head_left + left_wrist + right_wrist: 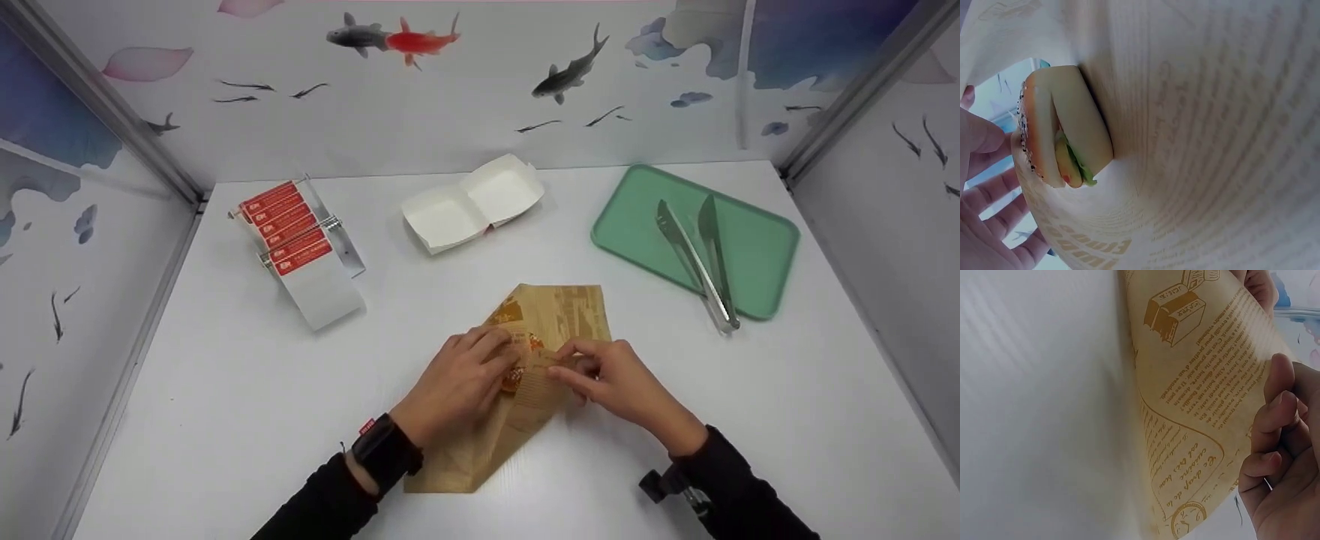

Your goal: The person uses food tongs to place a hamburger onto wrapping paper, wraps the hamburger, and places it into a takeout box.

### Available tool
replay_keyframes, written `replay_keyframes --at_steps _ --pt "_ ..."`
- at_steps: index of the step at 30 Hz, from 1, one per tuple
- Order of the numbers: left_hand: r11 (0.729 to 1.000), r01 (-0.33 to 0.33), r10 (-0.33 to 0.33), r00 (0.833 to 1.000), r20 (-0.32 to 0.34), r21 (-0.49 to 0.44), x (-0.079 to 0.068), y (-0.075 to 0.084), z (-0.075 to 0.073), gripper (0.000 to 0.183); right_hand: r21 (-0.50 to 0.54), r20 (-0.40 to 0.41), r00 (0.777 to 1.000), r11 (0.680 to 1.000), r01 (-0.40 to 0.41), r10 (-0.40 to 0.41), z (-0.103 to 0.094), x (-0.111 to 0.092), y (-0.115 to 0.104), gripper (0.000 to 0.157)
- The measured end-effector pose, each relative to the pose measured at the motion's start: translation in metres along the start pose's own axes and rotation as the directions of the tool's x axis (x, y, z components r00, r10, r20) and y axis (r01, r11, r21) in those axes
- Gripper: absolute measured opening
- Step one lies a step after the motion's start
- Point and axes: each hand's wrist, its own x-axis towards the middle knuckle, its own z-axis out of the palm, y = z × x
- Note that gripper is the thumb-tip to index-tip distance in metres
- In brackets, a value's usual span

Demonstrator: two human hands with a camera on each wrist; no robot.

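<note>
A burger with a seeded bun, lettuce and a yellow layer lies inside brown printed wrapping paper. Only a small seeded part of the burger shows from above. The left hand holds the burger's left side through the paper, its fingers bent over the top. In the left wrist view the paper fills most of the picture. Thumb and forefinger of the right hand pinch a folded paper edge at the burger's right. The right wrist view shows this printed flap raised beside the curled fingers.
Behind the hands stands an unfolded white box. A metal rack with red-and-white packets is at the left. A green tray at the right carries metal tongs, whose handle end overhangs its front edge. Printed panels enclose the white table.
</note>
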Motion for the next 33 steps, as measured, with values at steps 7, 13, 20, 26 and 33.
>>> replay_keyframes --at_steps 7,13,20,26,33 --pt "0.999 -0.034 0.034 0.999 -0.006 0.011 -0.003 -0.004 -0.001 0.029 -0.063 -0.085 0.996 0.998 -0.016 0.011 0.008 0.015 0.001 0.023" --pt "0.999 0.001 -0.003 1.000 -0.027 -0.042 -0.004 -0.004 -0.003 0.026 -0.118 -0.133 0.991 0.992 -0.040 0.024 0.015 0.027 0.002 0.026" --pt "0.988 0.002 -0.008 0.999 -0.038 -0.152 -0.004 -0.007 -0.003 0.027 -0.188 -0.170 0.985 0.981 -0.035 0.003 0.023 0.035 0.004 0.020" --pt "0.988 -0.013 0.004 0.998 -0.056 -0.154 -0.003 -0.007 0.000 0.032 -0.282 -0.203 0.979 0.959 -0.027 -0.032 0.030 0.037 0.007 0.021" --pt "0.986 -0.013 0.000 0.997 -0.079 -0.167 -0.003 -0.003 0.001 0.032 -0.467 -0.277 0.931 0.880 0.086 -0.238 0.043 0.032 0.010 0.023"
